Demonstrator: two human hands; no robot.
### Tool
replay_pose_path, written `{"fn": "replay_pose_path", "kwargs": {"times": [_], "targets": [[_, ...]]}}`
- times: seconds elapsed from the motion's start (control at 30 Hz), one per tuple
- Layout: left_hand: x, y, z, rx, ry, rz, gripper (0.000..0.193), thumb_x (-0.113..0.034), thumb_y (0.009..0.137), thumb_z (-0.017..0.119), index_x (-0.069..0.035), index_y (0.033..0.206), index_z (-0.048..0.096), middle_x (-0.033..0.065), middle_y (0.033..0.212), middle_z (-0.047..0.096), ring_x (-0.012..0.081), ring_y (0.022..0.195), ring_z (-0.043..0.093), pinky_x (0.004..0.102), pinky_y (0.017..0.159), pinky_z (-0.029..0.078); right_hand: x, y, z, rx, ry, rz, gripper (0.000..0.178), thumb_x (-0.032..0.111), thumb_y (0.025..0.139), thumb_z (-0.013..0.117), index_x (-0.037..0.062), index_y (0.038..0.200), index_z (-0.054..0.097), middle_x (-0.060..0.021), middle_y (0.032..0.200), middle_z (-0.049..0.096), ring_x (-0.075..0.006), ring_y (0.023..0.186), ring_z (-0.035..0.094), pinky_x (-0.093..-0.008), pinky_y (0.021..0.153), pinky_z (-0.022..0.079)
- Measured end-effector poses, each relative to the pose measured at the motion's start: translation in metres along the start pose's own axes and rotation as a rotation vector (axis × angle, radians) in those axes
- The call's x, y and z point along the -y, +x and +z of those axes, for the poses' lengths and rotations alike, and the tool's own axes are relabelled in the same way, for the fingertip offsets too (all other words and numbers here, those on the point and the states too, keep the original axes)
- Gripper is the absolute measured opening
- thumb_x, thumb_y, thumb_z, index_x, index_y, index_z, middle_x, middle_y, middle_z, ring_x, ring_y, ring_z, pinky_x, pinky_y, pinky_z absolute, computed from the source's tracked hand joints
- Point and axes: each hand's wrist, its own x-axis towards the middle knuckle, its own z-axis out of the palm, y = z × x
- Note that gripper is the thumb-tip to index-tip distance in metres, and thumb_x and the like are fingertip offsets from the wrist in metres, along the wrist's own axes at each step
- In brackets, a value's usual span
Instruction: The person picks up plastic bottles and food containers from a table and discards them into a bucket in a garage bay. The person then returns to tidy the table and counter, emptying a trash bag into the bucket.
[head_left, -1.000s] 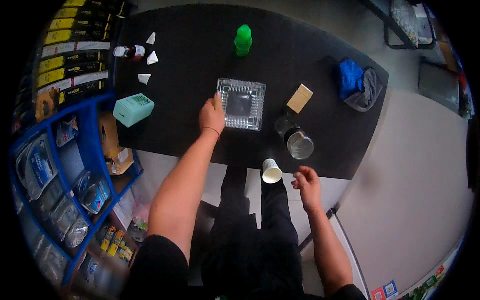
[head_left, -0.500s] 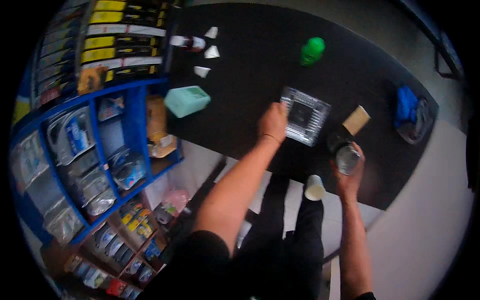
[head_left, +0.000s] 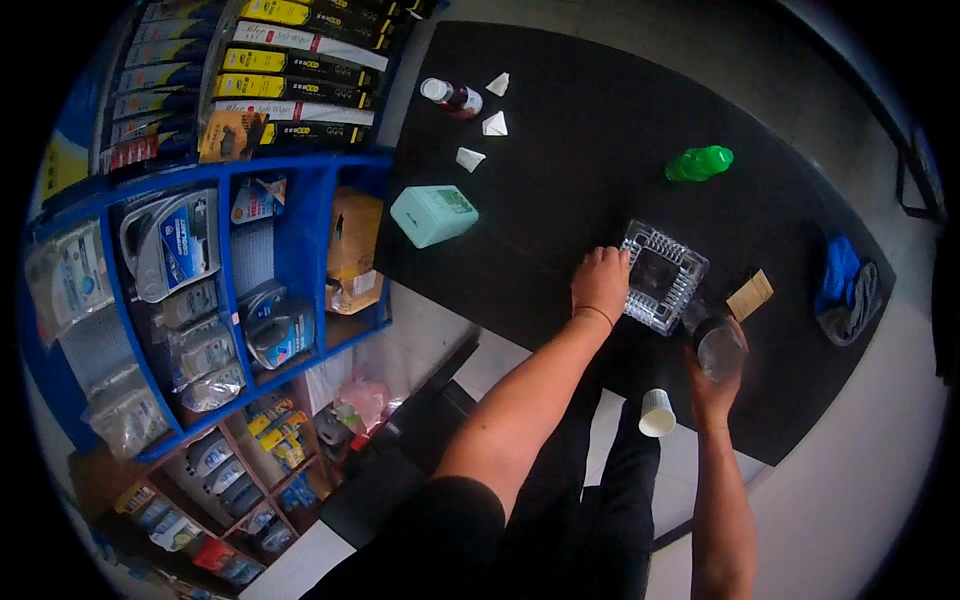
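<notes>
Hands first: the left hand (head_left: 600,283) lies on the near left corner of a square, ribbed clear glass ashtray (head_left: 662,276), fingers curled over its rim in a light grip. The right hand (head_left: 712,385) is closed around a round metal-looking cup (head_left: 720,348), holding it just beside the ashtray's right near corner, above the table edge.

The black table (head_left: 590,170) runs from the upper left to the right, with pale floor (head_left: 850,480) beyond it. A blue shelving rack (head_left: 300,260) filled with packaged goods stands to the left, close against the table.

On the table, a mint-green rectangular box (head_left: 433,214) sits well to the left of the ashtray. A blue cloth bundle (head_left: 845,285) lies at the far right. A green plastic bottle (head_left: 699,163) lies on its side beyond the ashtray. A small brown card box (head_left: 750,295) rests just right of the ashtray. A white paper cup (head_left: 656,412) stands near the right wrist. A small bottle with a white cap (head_left: 452,97) and three folded white paper cones (head_left: 493,124) lie at the far end.
</notes>
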Motion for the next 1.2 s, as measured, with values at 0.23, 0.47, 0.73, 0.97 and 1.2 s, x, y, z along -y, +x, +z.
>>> {"fn": "replay_pose_path", "kwargs": {"times": [0.23,0.47,0.73,0.97,1.2], "targets": [[0.044,-0.017,-0.051,-0.046,-0.326,-0.372,0.040,-0.040,0.099,0.052,-0.006,0.121,0.056,0.0177,0.108,0.067,0.0392,0.104,0.063,0.0468,0.088,0.050,-0.024,-0.038,-0.016,0.057,-0.057,0.394,0.065,0.007,0.083,0.073,0.0027,0.141,0.043,-0.0144,0.139,0.052,-0.0252,0.126,0.053,-0.0349,0.106,0.041],[0.214,-0.022,-0.154,-0.495,-0.549,-0.613,0.052,-0.031,0.095,0.063,0.002,0.131,0.045,0.0149,0.099,0.060,0.0278,0.090,0.059,0.0411,0.083,0.049,-0.024,-0.098,-0.056,0.140,-0.140,0.363,0.059,-0.003,0.088,0.060,0.0023,0.143,0.040,-0.0163,0.143,0.048,-0.0269,0.132,0.048,-0.0374,0.110,0.038],[0.172,0.046,-0.218,-0.365,-0.114,-0.414,0.089,-0.038,0.083,0.072,0.000,0.149,0.027,0.0275,0.143,0.042,0.0438,0.129,0.047,0.0450,0.108,0.040,-0.018,-0.111,-0.061,0.199,-0.158,0.416,0.057,-0.002,0.087,0.062,0.0067,0.140,0.045,-0.0166,0.139,0.052,-0.0281,0.125,0.055,-0.0382,0.101,0.047],[0.055,0.010,-0.211,0.065,-0.015,-0.097,0.080,-0.025,0.077,0.071,-0.016,0.146,0.034,0.0202,0.130,0.049,0.0427,0.113,0.058,0.0503,0.089,0.053,-0.026,-0.123,-0.061,0.101,-0.038,0.446,0.043,-0.004,0.088,0.056,0.0035,0.131,0.051,-0.0127,0.125,0.060,-0.0223,0.113,0.060,-0.0338,0.092,0.050],[0.008,0.009,-0.164,0.212,0.121,0.090,0.078,-0.029,0.077,0.070,-0.014,0.147,0.037,0.0190,0.125,0.049,0.0411,0.104,0.062,0.0492,0.084,0.055,-0.016,-0.120,-0.066,0.073,-0.055,0.418,0.041,-0.005,0.088,0.055,0.0019,0.128,0.053,-0.0129,0.124,0.060,-0.0212,0.111,0.061,-0.0335,0.092,0.050]]}}
